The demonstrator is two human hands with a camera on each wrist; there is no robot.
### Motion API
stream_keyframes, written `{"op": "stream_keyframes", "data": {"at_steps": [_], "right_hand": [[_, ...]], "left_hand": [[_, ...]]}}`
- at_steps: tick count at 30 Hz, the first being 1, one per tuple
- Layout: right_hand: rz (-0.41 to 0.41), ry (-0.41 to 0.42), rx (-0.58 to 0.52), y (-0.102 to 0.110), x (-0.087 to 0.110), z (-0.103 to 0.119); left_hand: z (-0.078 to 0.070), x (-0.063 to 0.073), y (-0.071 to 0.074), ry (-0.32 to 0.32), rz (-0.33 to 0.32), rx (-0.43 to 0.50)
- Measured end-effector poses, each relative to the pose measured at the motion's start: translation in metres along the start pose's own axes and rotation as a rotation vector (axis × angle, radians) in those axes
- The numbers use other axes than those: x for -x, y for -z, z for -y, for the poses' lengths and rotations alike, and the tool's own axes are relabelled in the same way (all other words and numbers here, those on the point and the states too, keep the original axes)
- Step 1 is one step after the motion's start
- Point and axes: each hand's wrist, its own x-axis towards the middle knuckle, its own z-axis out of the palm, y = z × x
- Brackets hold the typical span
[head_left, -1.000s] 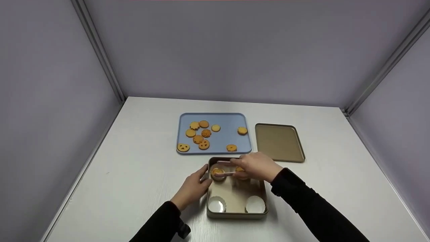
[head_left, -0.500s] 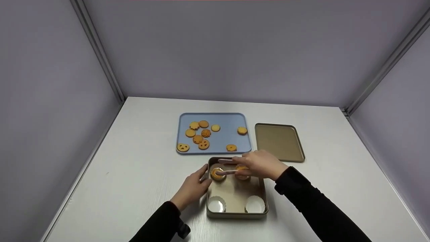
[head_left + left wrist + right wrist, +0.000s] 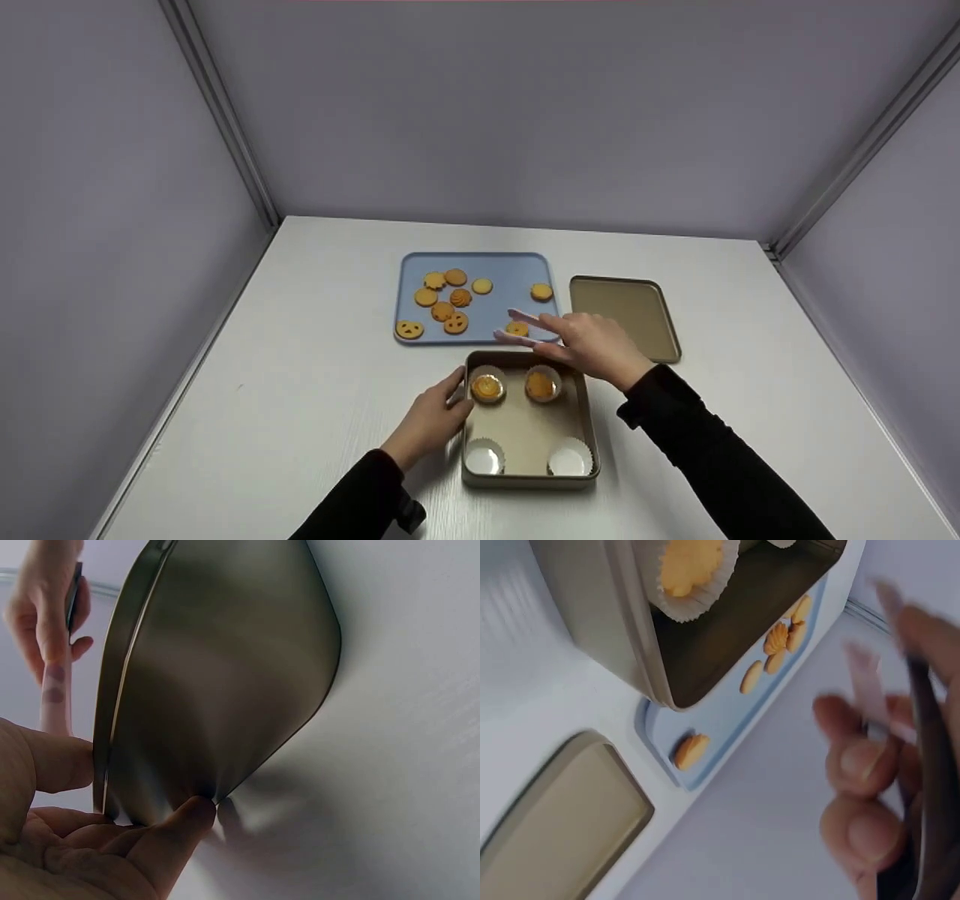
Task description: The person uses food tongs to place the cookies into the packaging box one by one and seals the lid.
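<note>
My left hand (image 3: 427, 420) holds the left wall of a deep gold-coloured tin (image 3: 532, 480), fingers against its outside and thumb at the rim. My right hand (image 3: 596, 349) grips tongs (image 3: 928, 780) with dark arms and pale pink tips. The tips are spread with nothing between them, over the near edge of a blue tray (image 3: 510, 268) and overlapping a flower-shaped cookie (image 3: 517, 329). Inside the tin, a swirled cookie (image 3: 487, 387) and another cookie (image 3: 539, 386) sit in paper cups at the far end. Two bare white paper cups, left (image 3: 484, 456) and right (image 3: 570, 456), stand at the near end.
Several cookies lie clustered on the tray's left half, among them a pretzel-shaped cookie (image 3: 409, 329). One scalloped cookie (image 3: 541, 292) lies near its right edge. A shallow gold-coloured lid (image 3: 619, 300) rests right of the tray on a white table (image 3: 300, 345) with grey walls around.
My right hand has lifted the tongs out of the tin and moved forward to the tray's near edge. Both cookies in the tin now show uncovered. My left hand and the tin have stayed put.
</note>
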Motion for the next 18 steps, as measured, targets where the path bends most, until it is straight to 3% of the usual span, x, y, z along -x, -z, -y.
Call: {"op": "stream_keyframes", "data": {"at_steps": [4, 9, 14, 18], "right_hand": [[-0.013, -0.140, -0.034, -0.006, -0.004, -0.002], [0.012, -0.258, -0.048, -0.013, -0.011, -0.004], [0.072, -0.333, -0.044, -0.020, -0.017, -0.004], [0.080, -0.348, -0.039, -0.026, -0.018, -0.003]], "left_hand": [[-0.001, 0.001, 0.000, -0.002, -0.003, 0.005], [-0.001, 0.000, 0.000, -0.002, 0.001, 0.014], [-0.001, 0.000, -0.001, -0.005, 0.003, 0.016], [-0.001, 0.000, -0.003, 0.004, 0.007, 0.022]]}}
